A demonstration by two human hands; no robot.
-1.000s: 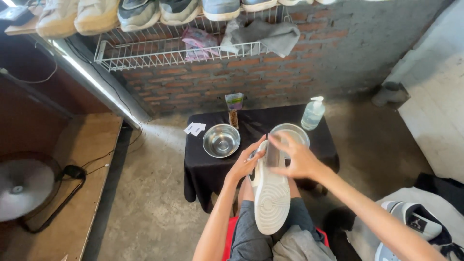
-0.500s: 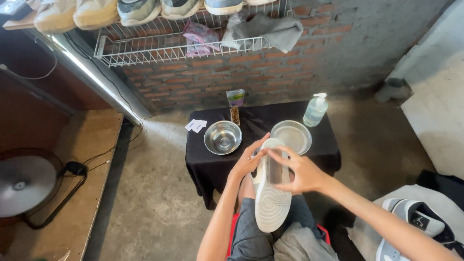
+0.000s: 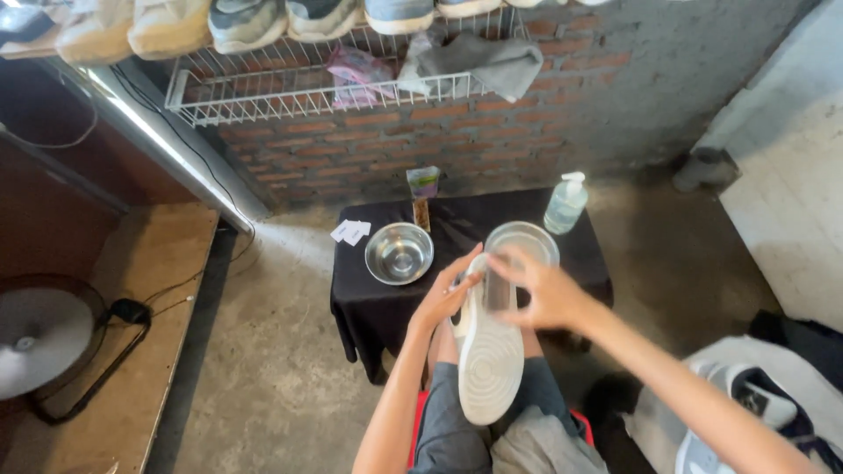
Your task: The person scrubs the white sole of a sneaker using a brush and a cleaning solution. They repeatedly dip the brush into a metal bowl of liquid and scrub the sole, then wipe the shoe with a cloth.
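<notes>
Now the right hand (image 3: 536, 294) has slid down onto the white rubber-soled sneaker (image 3: 487, 360), fingers spread across its sole; the left hand (image 3: 445, 298) keeps gripping its edge.

hands: 2, left hand (image 3: 448, 298) and right hand (image 3: 544, 294) | white shoe (image 3: 486, 351) held: 1 | metal bowls: 2, one (image 3: 399, 253) at 11 o'clock of the shoe, one (image 3: 527, 239) at 1 o'clock | pump bottle (image 3: 565, 203): 1 | black table (image 3: 378, 307): 1 | wire rack (image 3: 290, 92): 1 | fan (image 3: 39, 338): 1
</notes>
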